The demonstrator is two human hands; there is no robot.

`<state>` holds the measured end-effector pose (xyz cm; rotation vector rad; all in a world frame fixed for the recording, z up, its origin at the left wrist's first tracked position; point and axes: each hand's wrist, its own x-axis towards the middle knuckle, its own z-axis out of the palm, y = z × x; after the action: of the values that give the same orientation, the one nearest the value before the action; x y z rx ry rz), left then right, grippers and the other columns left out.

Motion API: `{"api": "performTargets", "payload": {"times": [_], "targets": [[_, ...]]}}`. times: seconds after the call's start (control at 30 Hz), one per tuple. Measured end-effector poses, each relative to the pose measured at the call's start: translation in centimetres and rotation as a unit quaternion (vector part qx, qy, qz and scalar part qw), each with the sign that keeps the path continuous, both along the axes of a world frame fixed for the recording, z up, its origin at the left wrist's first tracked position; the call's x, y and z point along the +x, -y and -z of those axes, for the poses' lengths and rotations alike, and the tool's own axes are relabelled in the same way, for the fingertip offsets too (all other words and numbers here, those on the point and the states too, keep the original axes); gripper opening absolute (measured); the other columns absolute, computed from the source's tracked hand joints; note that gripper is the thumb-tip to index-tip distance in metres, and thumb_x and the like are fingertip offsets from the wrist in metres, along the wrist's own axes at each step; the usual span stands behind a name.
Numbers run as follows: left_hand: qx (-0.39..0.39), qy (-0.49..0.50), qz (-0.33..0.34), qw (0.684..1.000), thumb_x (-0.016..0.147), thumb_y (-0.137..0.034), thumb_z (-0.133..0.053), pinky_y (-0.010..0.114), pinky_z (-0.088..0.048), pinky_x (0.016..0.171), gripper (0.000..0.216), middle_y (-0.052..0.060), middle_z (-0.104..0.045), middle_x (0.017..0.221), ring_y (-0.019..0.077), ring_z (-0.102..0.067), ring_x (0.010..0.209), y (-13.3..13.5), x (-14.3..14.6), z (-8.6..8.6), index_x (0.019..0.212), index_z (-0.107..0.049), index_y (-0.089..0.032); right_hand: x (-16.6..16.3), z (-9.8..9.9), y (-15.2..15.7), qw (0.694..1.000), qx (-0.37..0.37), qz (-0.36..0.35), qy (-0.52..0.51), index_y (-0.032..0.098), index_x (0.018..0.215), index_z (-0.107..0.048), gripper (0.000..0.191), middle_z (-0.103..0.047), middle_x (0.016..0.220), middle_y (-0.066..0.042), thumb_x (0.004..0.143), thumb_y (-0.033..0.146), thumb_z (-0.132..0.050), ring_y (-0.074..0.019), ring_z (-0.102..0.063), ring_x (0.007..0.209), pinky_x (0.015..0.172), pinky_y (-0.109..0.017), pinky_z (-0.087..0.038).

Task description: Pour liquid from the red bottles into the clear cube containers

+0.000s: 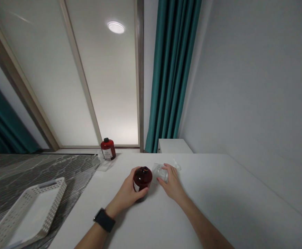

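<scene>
Plainly, 1 dark red bottle is below centre frame, the left hand clamped round it; 1 black-capped red bottle stands higher and left, making 2. The right hand grips 1 clear plastic piece between thumb and fingers.

The left fingers sit around a bottle near the middle of the bench. Just right of it, a plastic wrapper lies at the right fingers. A second bottle stands at the bench's far left corner, with another wrapper beside it on its left. A basket rests left of the bench. Behind the far edge are a cabinet, a curtain and, left of that, sliding doors; a wall runs along the right.
</scene>
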<state>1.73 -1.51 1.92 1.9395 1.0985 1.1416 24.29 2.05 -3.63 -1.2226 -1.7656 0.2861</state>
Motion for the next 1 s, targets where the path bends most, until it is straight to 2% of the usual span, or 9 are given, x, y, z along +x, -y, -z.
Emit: {"api": "performTargets", "payload": {"times": [0.13, 0.27, 0.4, 0.53, 0.7, 0.87, 1.0], "targets": [[0.0, 0.011, 0.0, 1.0, 0.074, -0.02, -0.073, 0.05, -0.043, 0.109, 0.064, 0.014, -0.06, 0.13, 0.0308, -0.058, 0.121, -0.1, -0.1, 0.0, 0.132, -0.046, -0.017, 0.2, -0.1, -0.1, 1.0, 0.004, -0.007, -0.016, 0.022, 0.112, -0.055, 0.039, -0.06, 0.116, -0.009, 0.076, 0.018, -0.071, -0.0284, -0.057, 0.113, 0.101, -0.05, -0.048], [-0.011, 0.021, 0.001, 1.0, 0.076, -0.021, -0.071, 0.051, -0.041, 0.11, 0.063, 0.013, -0.059, 0.132, 0.0302, -0.057, 0.122, -0.2, -0.3, 0.0, 0.133, -0.046, -0.018, 0.5, -0.1, 0.0, 0.999, -0.021, -0.032, -0.037, 0.023, 0.125, -0.052, 0.05, -0.057, 0.122, -0.009, 0.078, 0.018, -0.069, -0.0271, -0.057, 0.117, 0.102, -0.048, -0.049], [-0.028, 0.02, 0.009, 0.999, 0.076, -0.024, -0.071, 0.051, -0.04, 0.111, 0.064, 0.014, -0.057, 0.134, 0.0305, -0.056, 0.124, -0.4, -0.5, 0.0, 0.134, -0.043, -0.017, 0.6, 0.2, 0.0, 0.996, -0.043, -0.053, -0.049, 0.024, 0.131, -0.05, 0.054, -0.054, 0.128, -0.011, 0.08, 0.018, -0.067, -0.0269, -0.057, 0.116, 0.089, -0.043, -0.056], [-0.038, 0.023, -0.001, 0.999, 0.077, -0.032, -0.071, 0.052, -0.036, 0.114, 0.078, 0.016, -0.053, 0.138, 0.0311, -0.053, 0.128, -0.4, -0.8, 0.4, 0.142, -0.033, -0.017, 0.5, 0.4, 0.0, 0.996, -0.04, -0.052, -0.06, 0.024, 0.133, -0.05, 0.055, -0.055, 0.129, -0.012, 0.081, 0.019, -0.067, -0.0265, -0.06, 0.11, 0.081, -0.04, -0.058], [-0.036, 0.053, 0.005, 0.998, 0.077, -0.037, -0.072, 0.051, -0.037, 0.113, 0.076, 0.016, -0.051, 0.14, 0.0307, -0.052, 0.129, -0.7, -0.7, 1.3, 0.141, -0.035, -0.018, 0.6, 0.8, -0.1, 0.996, -0.043, -0.048, -0.061, 0.024, 0.139, -0.047, 0.062, -0.057, 0.127, -0.013, 0.081, 0.022, -0.068, -0.0272, -0.06, 0.112, 0.084, -0.042, -0.057], [-0.056, 0.099, -0.018, 0.993, 0.071, -0.028, -0.076, 0.046, -0.044, 0.107, 0.07, 0.011, -0.058, 0.129, 0.0276, -0.059, 0.118, -0.9, 0.1, 1.9, 0.132, -0.042, -0.019, 0.7, 0.8, -0.2, 0.994, -0.051, -0.065, -0.068, 0.025, 0.141, -0.045, 0.064, -0.056, 0.127, -0.013, 0.081, 0.022, -0.067, -0.0276, -0.059, 0.115, 0.087, -0.043, -0.057], [-0.042, 0.098, -0.034, 0.994, 0.071, -0.027, -0.074, 0.046, -0.046, 0.105, 0.062, 0.009, -0.061, 0.122, 0.0266, -0.061, 0.114, -0.9, 0.6, 1.7, 0.126, -0.046, -0.019, 0.9, 0.3, 0.0, 0.989, -0.09, -0.086, -0.076, 0.024, 0.141, -0.044, 0.067, -0.055, 0.124, -0.011, 0.079, 0.021, -0.07, -0.0261, -0.06, 0.114, 0.089, -0.043, -0.056]]}}
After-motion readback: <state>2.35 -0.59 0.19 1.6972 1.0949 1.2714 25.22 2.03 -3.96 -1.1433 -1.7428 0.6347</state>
